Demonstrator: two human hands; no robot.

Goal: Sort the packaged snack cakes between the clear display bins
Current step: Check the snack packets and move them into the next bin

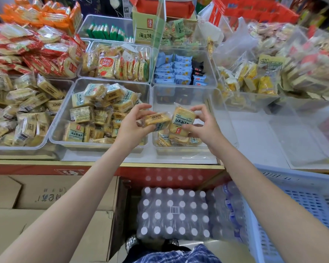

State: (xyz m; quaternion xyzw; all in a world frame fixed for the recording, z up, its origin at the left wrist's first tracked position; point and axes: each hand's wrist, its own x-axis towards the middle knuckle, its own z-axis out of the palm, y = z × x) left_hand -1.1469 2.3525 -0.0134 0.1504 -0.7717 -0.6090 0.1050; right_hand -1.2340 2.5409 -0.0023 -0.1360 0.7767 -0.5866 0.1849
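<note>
Head view, looking down at a shop counter (pixel 106 164) crowded with clear bins.

Left hand (pixel 130 126): fingers curled, pinching a yellow snack cake pack (pixel 157 118) by its near end; the pack lies roughly flat, held in the air over the wall between two bins. Right hand (pixel 204 126): fingers curled around a second pack (pixel 182 118), this one standing on edge with its printed face toward the camera. The two packs touch or nearly touch each other (contact line is hard to read).

Both held packs hover above the near end of the right bin (pixel 213 103), which holds only a small heap of the same yellow cakes (pixel 176 138) at its near end; its far part shows bare floor. The left bin (pixel 65 111), just beside it, is piled with the same kind of packs (pixel 101 111), lying at all angles.

Behind these: a bin of light-blue packets (pixel 176 72) with a few dark ones at its right side, a bin of assorted yellow and orange biscuit packs (pixel 118 63), and a bin of green-and-white packets (pixel 107 32) farther back. Loose red-wrapped snacks (pixel 36 50) are heaped at far left; more cream-coloured packs (pixel 17 114) fill a bin at the left edge.

Below the counter: cardboard boxes (pixel 46 196) at left, a shrink-wrapped case of bottles (pixel 173 211) with white caps in the middle, a pale blue plastic crate (pixel 302 205) at right.
</note>
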